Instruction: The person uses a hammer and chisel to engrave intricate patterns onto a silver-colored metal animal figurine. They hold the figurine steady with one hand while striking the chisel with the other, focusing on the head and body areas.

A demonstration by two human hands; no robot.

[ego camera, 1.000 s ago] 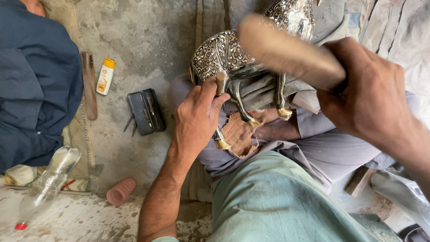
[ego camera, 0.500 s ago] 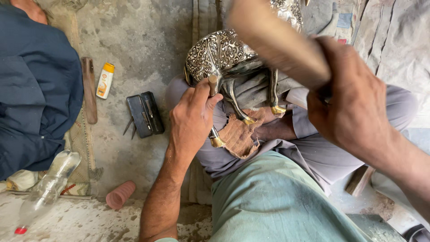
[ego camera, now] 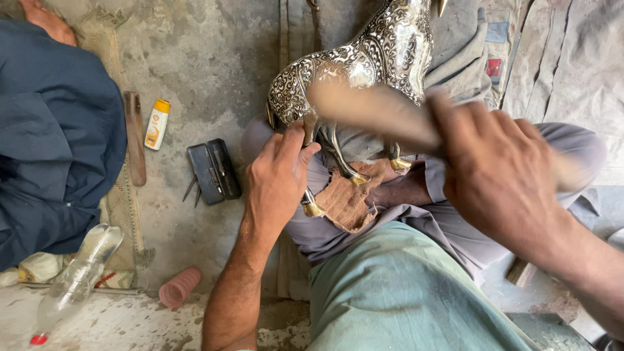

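Note:
An ornate silver animal figurine (ego camera: 364, 65) with gold hooves stands on my lap, over a brown cloth (ego camera: 351, 198). My left hand (ego camera: 276, 179) grips one of its hind legs near the gold hoof. My right hand (ego camera: 500, 175) holds a wooden stick or mallet handle (ego camera: 370, 110), blurred with motion, right against the figurine's body. My legs in grey and green trousers (ego camera: 403, 292) lie beneath.
On the concrete floor to the left lie a black case (ego camera: 213, 170), a small yellow-capped bottle (ego camera: 156, 123), a wooden tool (ego camera: 135, 136), a pink ribbed cup (ego camera: 180, 287) and a clear plastic bottle (ego camera: 78, 279). A person in dark blue clothing (ego camera: 52, 143) sits at the far left.
My right hand has swung the wooden stick down and leftward against the figurine. My left hand keeps its grip on the leg.

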